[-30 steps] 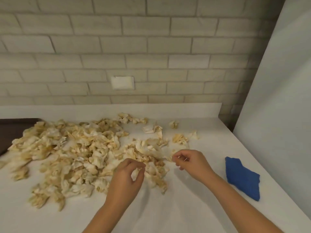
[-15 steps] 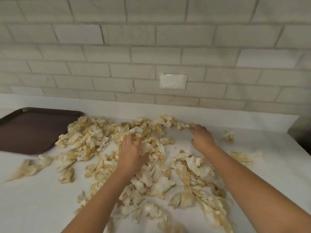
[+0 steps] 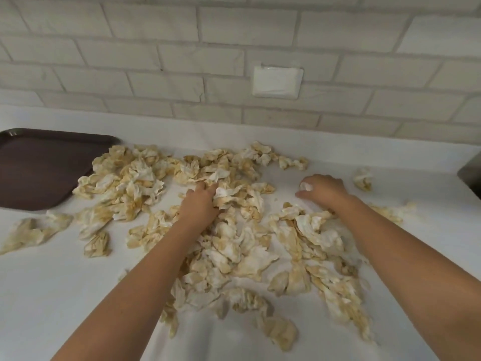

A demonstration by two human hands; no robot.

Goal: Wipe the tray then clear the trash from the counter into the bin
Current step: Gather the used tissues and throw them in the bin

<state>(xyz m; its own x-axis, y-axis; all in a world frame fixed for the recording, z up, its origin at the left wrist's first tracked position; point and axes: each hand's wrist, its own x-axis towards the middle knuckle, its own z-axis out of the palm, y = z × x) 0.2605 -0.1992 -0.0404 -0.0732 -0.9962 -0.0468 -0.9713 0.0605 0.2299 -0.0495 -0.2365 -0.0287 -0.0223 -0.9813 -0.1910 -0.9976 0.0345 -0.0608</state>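
Head view: the left hand (image 3: 199, 204) lies knuckles-up in the middle of the pile of crumpled napkins (image 3: 234, 246). Its fingers are curled down into the paper and close on a clump, and the tips are buried. The right hand (image 3: 324, 191) rests on a bare patch just right of the pile's far part, its fingers bent round a small white wad (image 3: 305, 186) that shows under the knuckles.

The stained napkins spread from beyond the left fingertips back past both forearms. A loose napkin ball (image 3: 363, 178) sits apart, right of the right fingers.

Well left of the left hand lies the dark brown tray (image 3: 39, 165). Its near right corner touches the pile's edge.

The white counter (image 3: 65, 295) is open below the tray and beside the left forearm. Beyond both sets of fingertips a bare strip runs to the brick wall (image 3: 182, 48).
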